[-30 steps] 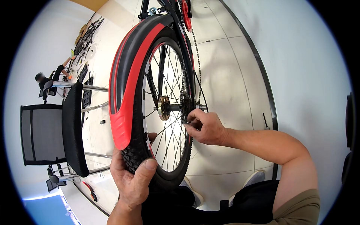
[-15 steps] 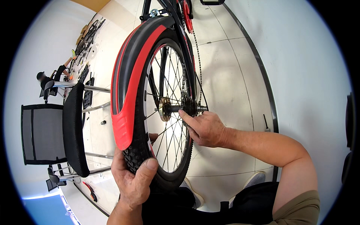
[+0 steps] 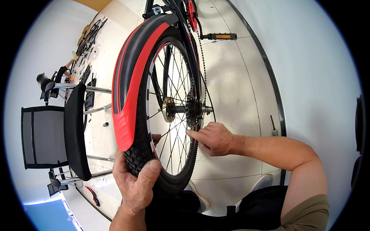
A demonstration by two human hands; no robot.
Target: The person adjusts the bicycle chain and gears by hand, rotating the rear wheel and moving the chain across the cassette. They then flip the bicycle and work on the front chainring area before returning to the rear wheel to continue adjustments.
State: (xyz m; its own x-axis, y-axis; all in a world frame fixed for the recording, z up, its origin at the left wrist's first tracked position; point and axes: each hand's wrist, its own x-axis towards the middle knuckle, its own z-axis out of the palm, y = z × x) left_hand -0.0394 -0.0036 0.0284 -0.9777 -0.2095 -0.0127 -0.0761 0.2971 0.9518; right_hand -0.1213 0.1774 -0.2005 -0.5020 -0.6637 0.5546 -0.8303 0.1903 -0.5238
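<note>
A bicycle's rear wheel stands in front of me, with a black knobby tyre (image 3: pixel 138 159) and a black-and-red mudguard (image 3: pixel 133 77) over it. My left hand (image 3: pixel 137 181) is closed around the near part of the tyre, thumb on the right side, just below the mudguard's red end. My right hand (image 3: pixel 216 139) holds nothing; its index finger stretches left over the spokes (image 3: pixel 175 144), the other fingers curled. Whether the fingertip touches a spoke I cannot tell. Beyond that hand are the sprocket cassette (image 3: pixel 192 109), the hub (image 3: pixel 177 109) and the chain (image 3: pixel 204 65).
A pedal (image 3: pixel 221 36) sticks out to the right of the frame. On the left stands a black mesh chair (image 3: pixel 44 134) with chrome legs. Farther off, a person (image 3: pixel 58 77) is near parts scattered on the floor. A white wall (image 3: pixel 320 77) runs along the right.
My right hand has moved toward me, from the hub and cassette down to the spokes. The pedal has swung lower into view at the far right. My left hand keeps its grip.
</note>
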